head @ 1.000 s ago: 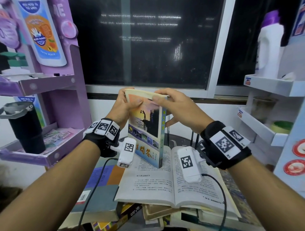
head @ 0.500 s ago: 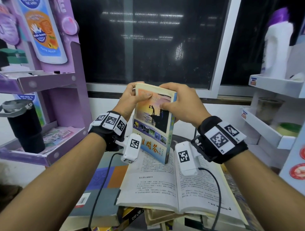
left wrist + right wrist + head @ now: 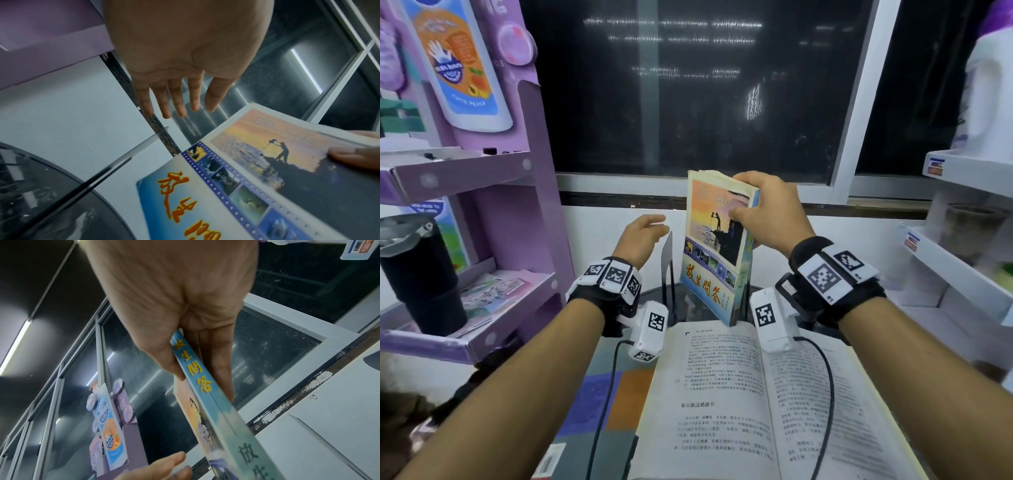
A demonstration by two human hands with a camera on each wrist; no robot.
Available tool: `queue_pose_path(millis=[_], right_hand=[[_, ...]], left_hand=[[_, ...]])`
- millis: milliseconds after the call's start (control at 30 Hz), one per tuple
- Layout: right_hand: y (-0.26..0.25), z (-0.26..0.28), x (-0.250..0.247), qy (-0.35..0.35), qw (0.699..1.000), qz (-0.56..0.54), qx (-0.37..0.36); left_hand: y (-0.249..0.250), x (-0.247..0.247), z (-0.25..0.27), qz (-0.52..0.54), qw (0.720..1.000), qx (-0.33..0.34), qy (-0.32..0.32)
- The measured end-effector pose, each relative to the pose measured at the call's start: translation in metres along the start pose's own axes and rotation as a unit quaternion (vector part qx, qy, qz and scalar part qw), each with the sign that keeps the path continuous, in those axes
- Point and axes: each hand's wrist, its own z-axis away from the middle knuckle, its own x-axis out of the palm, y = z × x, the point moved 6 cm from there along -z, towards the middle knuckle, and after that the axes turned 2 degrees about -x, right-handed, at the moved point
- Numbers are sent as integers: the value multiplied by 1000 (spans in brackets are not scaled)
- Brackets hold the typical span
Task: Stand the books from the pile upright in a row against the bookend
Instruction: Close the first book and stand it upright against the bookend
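My right hand pinches the top of a paperback with a sunset cover, thumb on the cover and fingers behind, and holds it nearly upright. Just left of it stands the thin dark bookend, with a small gap between them. My left hand hovers open beside the bookend's top and touches nothing. The left wrist view shows straight fingers above the bookend and the cover. In the right wrist view the blue spine sits in the hand's pinch. The pile lies nearer me, topped by an open book.
A round glass table carries the bookend. A purple display shelf with a black tumbler stands at the left. White shelves stand at the right. A dark window fills the back wall.
My left hand has let go of the paperback and drawn away to the left. My right hand alone has carried the book forward, next to the bookend.
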Motion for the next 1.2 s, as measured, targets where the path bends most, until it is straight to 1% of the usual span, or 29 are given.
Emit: queue_pose_path(millis=[167,300,400,500,600,700,800,1067,1200], right_hand=[[15,-24,22,5,1000,-4,27],[29,-40,49,2,999,-3,52],[42,-48,69,0,997,6,76],[55,-52,85,-6,995,22,94],[64,-55,104,-31,993,45,102],[73,-57,122,-61,990,56,117],[77,-56,136,-84,987,75,111],[68,-56,167,-150,984,49,84],[61,-54,170,-181,979,36,88]], left_hand=[[-28,1,-19,-29,999,-43,3],[-43,3,-27,-42,997,-68,2],[-48,7,-31,-31,997,-75,-9],[-49,11,-32,1,996,-85,-17],[-50,13,-31,34,995,-91,-23],[-49,10,-30,37,995,-88,-27],[-49,7,-29,36,994,-92,-37],[-48,5,-27,37,992,-102,-67],[-48,5,-25,40,991,-102,-81]])
